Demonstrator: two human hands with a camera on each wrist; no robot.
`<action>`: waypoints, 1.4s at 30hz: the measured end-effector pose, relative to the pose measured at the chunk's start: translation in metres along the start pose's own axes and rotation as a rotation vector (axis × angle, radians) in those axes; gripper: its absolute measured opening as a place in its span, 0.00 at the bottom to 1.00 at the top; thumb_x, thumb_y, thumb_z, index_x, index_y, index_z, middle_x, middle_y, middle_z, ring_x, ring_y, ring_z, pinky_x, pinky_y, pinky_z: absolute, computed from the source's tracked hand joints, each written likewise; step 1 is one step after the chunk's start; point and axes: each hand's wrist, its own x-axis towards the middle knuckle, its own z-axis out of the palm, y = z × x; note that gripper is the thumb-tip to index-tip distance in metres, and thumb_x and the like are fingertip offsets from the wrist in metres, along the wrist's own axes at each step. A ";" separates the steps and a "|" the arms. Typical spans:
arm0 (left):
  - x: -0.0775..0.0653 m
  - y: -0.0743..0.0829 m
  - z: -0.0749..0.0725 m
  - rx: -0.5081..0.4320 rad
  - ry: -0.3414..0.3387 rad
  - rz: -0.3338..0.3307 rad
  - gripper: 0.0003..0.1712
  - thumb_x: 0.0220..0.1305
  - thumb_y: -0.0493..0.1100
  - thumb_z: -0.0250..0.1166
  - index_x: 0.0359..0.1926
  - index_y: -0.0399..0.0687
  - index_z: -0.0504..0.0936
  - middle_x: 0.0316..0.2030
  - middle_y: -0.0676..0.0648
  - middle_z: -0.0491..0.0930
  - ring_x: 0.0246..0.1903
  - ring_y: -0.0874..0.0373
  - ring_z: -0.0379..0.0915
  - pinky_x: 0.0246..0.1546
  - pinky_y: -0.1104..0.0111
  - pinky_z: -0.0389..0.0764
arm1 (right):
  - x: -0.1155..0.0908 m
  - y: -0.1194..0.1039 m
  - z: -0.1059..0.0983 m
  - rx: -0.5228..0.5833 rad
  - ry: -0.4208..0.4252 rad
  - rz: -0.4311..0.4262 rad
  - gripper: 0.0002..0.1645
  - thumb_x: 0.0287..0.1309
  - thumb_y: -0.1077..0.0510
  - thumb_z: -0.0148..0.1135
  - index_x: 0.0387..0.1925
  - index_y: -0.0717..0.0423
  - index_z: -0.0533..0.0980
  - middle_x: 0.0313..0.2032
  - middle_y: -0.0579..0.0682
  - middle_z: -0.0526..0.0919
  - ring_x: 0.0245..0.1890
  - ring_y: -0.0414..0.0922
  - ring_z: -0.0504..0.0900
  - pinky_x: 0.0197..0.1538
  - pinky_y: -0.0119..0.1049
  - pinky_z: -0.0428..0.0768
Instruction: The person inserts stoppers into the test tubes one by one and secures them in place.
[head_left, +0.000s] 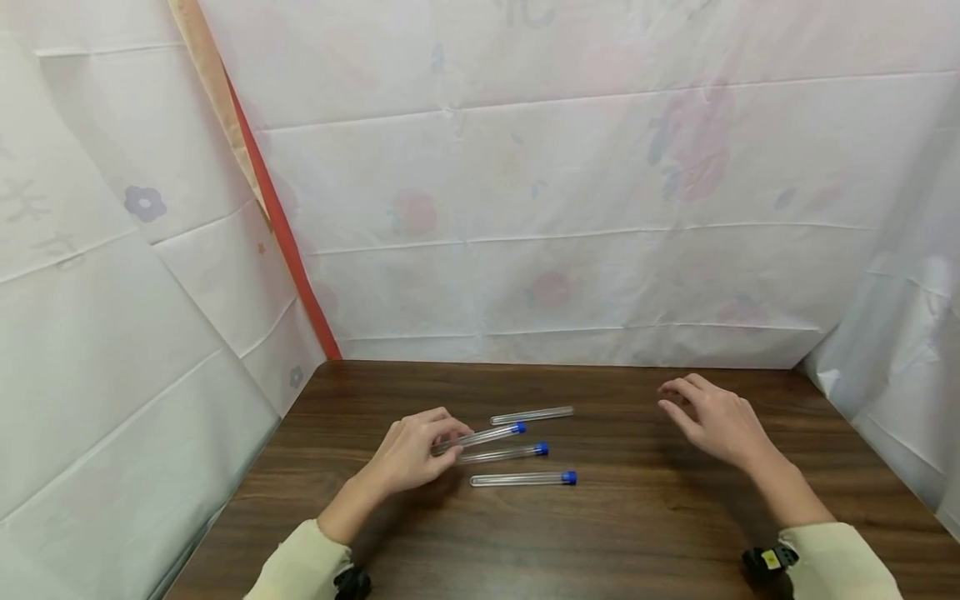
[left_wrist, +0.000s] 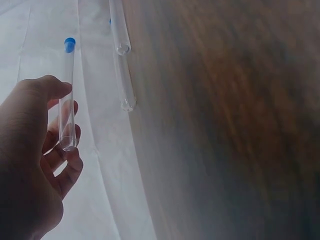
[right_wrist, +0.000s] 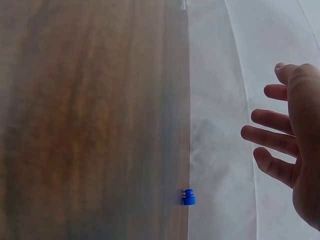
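In the head view, my left hand (head_left: 420, 448) pinches a clear test tube with a blue cap (head_left: 491, 435) between thumb and fingers. The left wrist view shows this held tube (left_wrist: 67, 110) with its rounded end low and its cap up. Two more blue-capped test tubes lie on the table, a middle tube (head_left: 502, 454) close to the left fingertips and a nearer tube (head_left: 521, 479). Behind them is an uncapped test tube (head_left: 532, 415). My right hand (head_left: 716, 421) hovers over the right side, holding nothing, fingers apart and loosely bent. A loose blue cap (right_wrist: 188, 197) shows in the right wrist view.
The brown wood-grain table (head_left: 637, 542) ends at the back against a white printed sheet (head_left: 585, 183). More white sheeting (head_left: 127, 375) hangs along the left side. A red strip (head_left: 277, 208) runs down to the table's back left corner.
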 end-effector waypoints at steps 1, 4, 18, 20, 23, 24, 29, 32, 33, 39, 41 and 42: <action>0.001 -0.001 0.000 0.001 -0.001 -0.002 0.12 0.66 0.41 0.79 0.49 0.58 0.94 0.36 0.58 0.85 0.24 0.79 0.58 0.23 0.80 0.61 | 0.001 0.001 -0.001 0.003 0.010 0.007 0.14 0.66 0.58 0.79 0.52 0.49 0.89 0.44 0.49 0.90 0.34 0.48 0.89 0.28 0.32 0.74; 0.002 -0.003 0.000 0.009 -0.006 -0.011 0.12 0.66 0.40 0.79 0.50 0.57 0.94 0.36 0.57 0.85 0.24 0.78 0.58 0.23 0.79 0.61 | 0.004 0.005 -0.003 -0.003 0.027 0.023 0.16 0.65 0.57 0.80 0.53 0.49 0.89 0.44 0.51 0.90 0.36 0.51 0.89 0.28 0.33 0.74; 0.008 -0.005 0.003 0.001 -0.097 -0.070 0.12 0.72 0.43 0.76 0.53 0.60 0.93 0.38 0.58 0.85 0.24 0.76 0.58 0.24 0.77 0.61 | 0.011 0.029 -0.006 -0.039 0.029 0.200 0.24 0.70 0.56 0.77 0.64 0.54 0.85 0.51 0.66 0.88 0.27 0.50 0.81 0.24 0.39 0.69; 0.009 -0.005 0.003 0.000 -0.097 -0.065 0.11 0.72 0.42 0.76 0.53 0.60 0.93 0.38 0.58 0.85 0.24 0.76 0.58 0.23 0.77 0.61 | 0.011 0.032 -0.007 -0.037 0.015 0.234 0.23 0.72 0.55 0.75 0.65 0.55 0.84 0.53 0.68 0.87 0.28 0.52 0.82 0.24 0.40 0.69; 0.009 -0.005 0.004 -0.004 -0.096 -0.066 0.11 0.71 0.42 0.76 0.52 0.60 0.93 0.37 0.58 0.85 0.24 0.76 0.58 0.23 0.77 0.61 | 0.012 0.036 -0.007 -0.035 -0.002 0.269 0.23 0.75 0.54 0.73 0.66 0.55 0.84 0.55 0.70 0.86 0.28 0.54 0.82 0.24 0.41 0.69; 0.010 -0.005 0.004 -0.005 -0.095 -0.065 0.11 0.71 0.42 0.76 0.52 0.60 0.93 0.37 0.58 0.85 0.24 0.76 0.58 0.24 0.77 0.61 | 0.012 0.038 -0.007 -0.034 -0.008 0.275 0.23 0.75 0.54 0.72 0.66 0.55 0.83 0.55 0.70 0.85 0.28 0.53 0.81 0.23 0.41 0.69; 0.012 -0.005 0.006 -0.011 -0.100 -0.068 0.11 0.71 0.42 0.76 0.52 0.60 0.93 0.37 0.58 0.86 0.25 0.77 0.60 0.25 0.77 0.63 | 0.010 0.045 -0.005 -0.039 -0.039 0.294 0.24 0.76 0.53 0.72 0.68 0.55 0.82 0.58 0.71 0.82 0.27 0.54 0.80 0.23 0.41 0.68; 0.013 -0.006 0.007 -0.014 -0.121 -0.086 0.11 0.72 0.42 0.75 0.53 0.60 0.93 0.38 0.58 0.86 0.25 0.77 0.61 0.26 0.77 0.64 | 0.008 0.049 -0.004 -0.037 -0.058 0.307 0.25 0.75 0.54 0.73 0.68 0.54 0.82 0.61 0.71 0.81 0.30 0.57 0.82 0.23 0.42 0.68; 0.014 -0.007 0.008 -0.016 -0.127 -0.093 0.11 0.72 0.42 0.75 0.53 0.59 0.93 0.38 0.57 0.87 0.25 0.76 0.61 0.26 0.77 0.64 | 0.008 0.050 -0.003 -0.035 -0.066 0.312 0.25 0.75 0.55 0.72 0.69 0.54 0.82 0.62 0.71 0.80 0.31 0.58 0.83 0.23 0.42 0.69; 0.013 -0.008 0.008 -0.021 -0.156 -0.121 0.11 0.73 0.43 0.75 0.53 0.58 0.93 0.39 0.56 0.87 0.26 0.75 0.64 0.26 0.76 0.66 | 0.005 0.058 0.001 -0.031 -0.116 0.331 0.26 0.73 0.58 0.71 0.70 0.54 0.81 0.67 0.68 0.79 0.39 0.65 0.85 0.25 0.48 0.74; 0.013 -0.008 0.008 -0.018 -0.164 -0.125 0.11 0.73 0.43 0.75 0.53 0.58 0.93 0.39 0.57 0.87 0.26 0.75 0.64 0.26 0.76 0.66 | 0.004 0.060 0.002 -0.036 -0.125 0.336 0.26 0.73 0.59 0.71 0.70 0.54 0.81 0.66 0.68 0.80 0.43 0.67 0.86 0.27 0.52 0.77; 0.013 -0.009 0.008 -0.016 -0.169 -0.126 0.11 0.73 0.43 0.75 0.53 0.58 0.93 0.39 0.57 0.87 0.26 0.75 0.64 0.26 0.76 0.66 | 0.003 0.061 0.003 -0.039 -0.131 0.339 0.26 0.73 0.59 0.71 0.69 0.54 0.81 0.66 0.68 0.81 0.45 0.68 0.86 0.28 0.53 0.78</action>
